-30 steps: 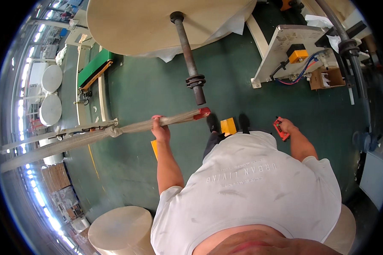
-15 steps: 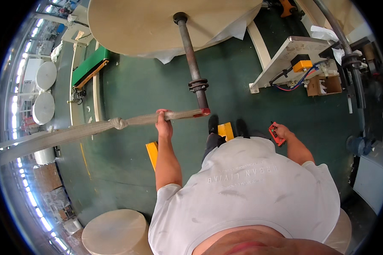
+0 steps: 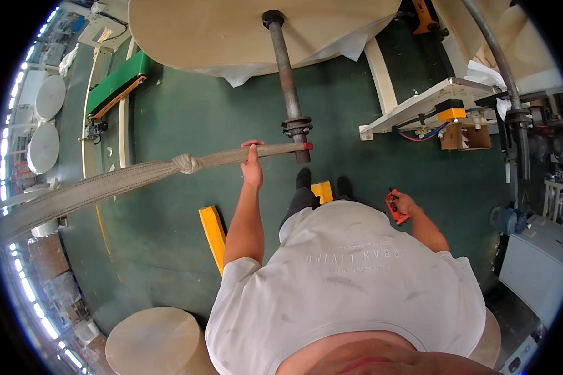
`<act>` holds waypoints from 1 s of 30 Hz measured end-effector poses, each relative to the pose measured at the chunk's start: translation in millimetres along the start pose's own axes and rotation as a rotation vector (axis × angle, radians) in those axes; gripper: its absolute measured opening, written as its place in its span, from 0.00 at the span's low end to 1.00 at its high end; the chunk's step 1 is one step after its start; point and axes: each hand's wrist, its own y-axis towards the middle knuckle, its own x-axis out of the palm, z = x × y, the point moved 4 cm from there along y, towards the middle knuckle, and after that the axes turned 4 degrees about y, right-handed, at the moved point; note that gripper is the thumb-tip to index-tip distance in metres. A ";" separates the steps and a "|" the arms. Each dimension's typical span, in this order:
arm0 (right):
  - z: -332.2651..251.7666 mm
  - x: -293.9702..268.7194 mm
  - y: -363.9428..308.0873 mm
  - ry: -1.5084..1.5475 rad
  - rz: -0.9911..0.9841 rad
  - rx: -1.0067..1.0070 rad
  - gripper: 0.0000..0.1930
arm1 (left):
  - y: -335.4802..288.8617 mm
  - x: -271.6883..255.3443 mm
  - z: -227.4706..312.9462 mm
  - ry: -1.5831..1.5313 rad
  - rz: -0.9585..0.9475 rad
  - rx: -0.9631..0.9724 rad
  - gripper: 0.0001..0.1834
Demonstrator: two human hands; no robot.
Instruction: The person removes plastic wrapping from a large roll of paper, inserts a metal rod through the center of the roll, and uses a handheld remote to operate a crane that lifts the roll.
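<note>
My left hand (image 3: 251, 164) is closed around a beige webbing sling (image 3: 116, 182), which has a knot in it and runs off to the left. The sling's red end sits at the metal shaft (image 3: 286, 75), between its collar and its free tip; whether it loops fully around the shaft is hard to see. That shaft sticks out from the middle of a large tan roll (image 3: 219, 37). Down at my right side, my right hand (image 3: 407, 204) grips a red handheld remote control (image 3: 395, 209), its fingers partly hidden.
Yellow blocks (image 3: 213, 234) stand on the green floor by my feet. A machine frame (image 3: 413, 106) with hoses and a cardboard box (image 3: 466, 136) is at the right. To the left stands a green-topped bench (image 3: 117, 82). Another tan roll (image 3: 156, 342) lies behind me on the left.
The sling's red end has moved from the shaft's tip further up along it, toward the collar. My left hand moved with it. My right hand still holds the remote control.
</note>
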 end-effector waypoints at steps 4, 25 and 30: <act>-33.7 -1.2 -12.7 0.136 0.003 0.106 0.27 | 21.8 -1.8 -55.1 0.016 0.076 -0.260 0.26; 47.8 112.6 -49.3 1.073 0.198 0.126 0.21 | 37.3 82.3 -165.6 0.601 -0.594 -0.380 0.22; 58.2 88.9 -21.0 1.089 0.128 0.130 0.20 | 35.1 87.1 -141.9 0.885 -0.640 -0.455 0.35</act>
